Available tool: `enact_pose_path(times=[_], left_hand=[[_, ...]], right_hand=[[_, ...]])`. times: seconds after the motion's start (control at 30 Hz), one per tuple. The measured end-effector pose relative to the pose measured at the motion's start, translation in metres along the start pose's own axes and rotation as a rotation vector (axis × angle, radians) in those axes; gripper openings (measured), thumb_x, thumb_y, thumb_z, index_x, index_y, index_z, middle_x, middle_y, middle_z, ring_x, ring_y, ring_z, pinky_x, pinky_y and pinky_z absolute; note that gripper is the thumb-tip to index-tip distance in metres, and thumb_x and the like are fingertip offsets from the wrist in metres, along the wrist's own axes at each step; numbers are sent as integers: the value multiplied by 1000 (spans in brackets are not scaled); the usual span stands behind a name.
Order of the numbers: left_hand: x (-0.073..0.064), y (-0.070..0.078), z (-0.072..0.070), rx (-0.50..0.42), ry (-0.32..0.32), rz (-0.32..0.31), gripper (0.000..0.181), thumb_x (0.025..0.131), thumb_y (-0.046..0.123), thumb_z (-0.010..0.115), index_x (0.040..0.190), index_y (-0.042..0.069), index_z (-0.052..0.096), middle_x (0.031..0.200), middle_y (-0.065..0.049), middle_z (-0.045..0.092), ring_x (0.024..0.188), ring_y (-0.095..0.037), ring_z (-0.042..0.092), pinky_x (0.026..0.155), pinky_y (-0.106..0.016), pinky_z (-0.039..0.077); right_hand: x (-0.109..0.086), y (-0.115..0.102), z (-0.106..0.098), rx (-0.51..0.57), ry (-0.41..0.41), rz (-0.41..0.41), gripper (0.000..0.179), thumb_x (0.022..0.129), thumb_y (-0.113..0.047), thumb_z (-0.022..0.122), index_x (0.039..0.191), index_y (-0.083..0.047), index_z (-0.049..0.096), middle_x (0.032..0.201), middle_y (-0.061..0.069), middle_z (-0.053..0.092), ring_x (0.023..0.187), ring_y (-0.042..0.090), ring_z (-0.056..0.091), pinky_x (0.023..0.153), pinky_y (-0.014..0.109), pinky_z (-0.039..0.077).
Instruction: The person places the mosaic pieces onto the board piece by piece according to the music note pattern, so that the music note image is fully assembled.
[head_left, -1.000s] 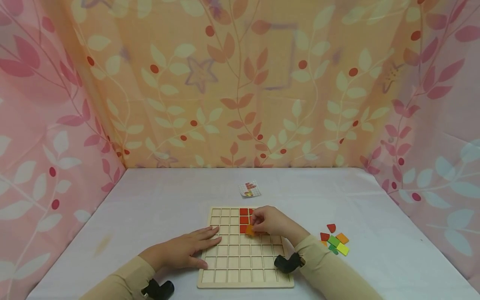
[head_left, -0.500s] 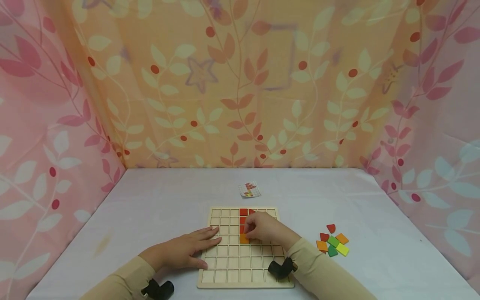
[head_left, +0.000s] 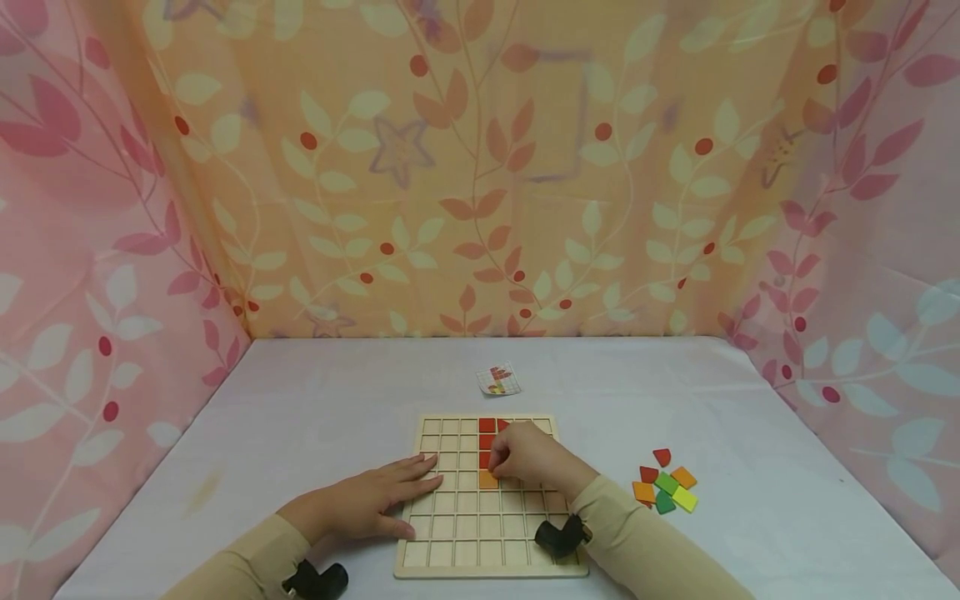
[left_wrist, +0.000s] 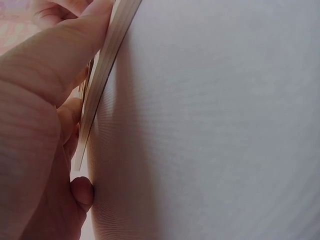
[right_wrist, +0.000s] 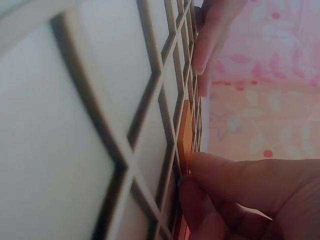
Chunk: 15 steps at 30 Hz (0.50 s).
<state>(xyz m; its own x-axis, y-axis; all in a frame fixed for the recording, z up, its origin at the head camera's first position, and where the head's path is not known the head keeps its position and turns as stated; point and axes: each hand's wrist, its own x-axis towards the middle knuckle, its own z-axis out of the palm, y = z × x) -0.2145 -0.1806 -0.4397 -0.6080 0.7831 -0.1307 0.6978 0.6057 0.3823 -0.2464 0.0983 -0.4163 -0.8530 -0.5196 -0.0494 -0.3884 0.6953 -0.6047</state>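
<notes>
A wooden grid board (head_left: 491,572) lies on the white table. My left hand (head_left: 367,500) rests with straight, spread fingers over its left edge; in the left wrist view the thumb (left_wrist: 60,55) lies along the board's side. Near the board's middle, my right hand (head_left: 538,457) pinches the edge of an orange square tile (head_left: 487,480) with thumb and finger. That tile sits in or on a cell just below a column of red tiles (head_left: 487,426). In the right wrist view the orange tile (right_wrist: 186,127) touches the thumb tip. Cells under the right hand are hidden.
Right of the board lies a loose cluster of red, orange, green and yellow tiles (head_left: 667,482). Behind the board is a small printed pattern card (head_left: 498,380). Patterned cloth (head_left: 480,167) encloses the table at the back and sides.
My right hand has carried the orange tile slightly left and toward me, from over the lowest red tile to the cell below. Since half a second ago it has barely moved. The left hand is still.
</notes>
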Motion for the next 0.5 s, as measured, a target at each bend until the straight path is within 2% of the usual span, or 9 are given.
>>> enact_pose_path(times=[0.27,0.5], left_hand=[[-1,0,0,-10,-5,-13,75,82,63,46,145,31,23,153,1,12,139,-25,11,104,-52,24],[0,2,-1,-13,-1,-7,75,82,62,48,145,30,23,153,0,13,139,-27,12,103,-53,24]], right_hand=[[-2,8,-7,12,-47,-16,9,78,-10,71,74,-17,70,72,-12,59,67,6,51,63,24,44],[-14,22,-28,66,-56,4,2,82,-13,68,81,-13,70,77,-10,62,73,11,53,71,31,45]])
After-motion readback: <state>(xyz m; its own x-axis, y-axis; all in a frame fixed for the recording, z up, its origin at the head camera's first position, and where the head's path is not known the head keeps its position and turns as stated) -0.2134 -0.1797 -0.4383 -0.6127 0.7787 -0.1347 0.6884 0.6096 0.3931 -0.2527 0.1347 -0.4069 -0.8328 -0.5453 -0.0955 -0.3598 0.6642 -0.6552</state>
